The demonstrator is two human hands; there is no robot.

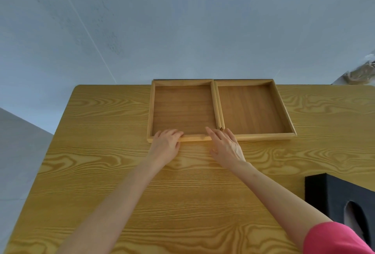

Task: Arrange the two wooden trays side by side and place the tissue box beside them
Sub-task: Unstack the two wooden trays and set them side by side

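Note:
Two shallow wooden trays stand side by side at the table's far edge, their inner walls touching. On the left tray [183, 109], my left hand [166, 144] curls its fingers over the near rim. My right hand [226, 146] lies flat with fingers spread, its fingertips on the near rims where the left tray meets the right tray [251, 109]. A black tissue box [343, 203] with an oval slot on top sits at the near right, apart from the trays and partly cut off by the frame.
The light wooden table [121, 172] ends on the left, with a drop beyond that edge. A pale grey wall rises right behind the trays. Something brownish [361, 73] shows at the far right edge.

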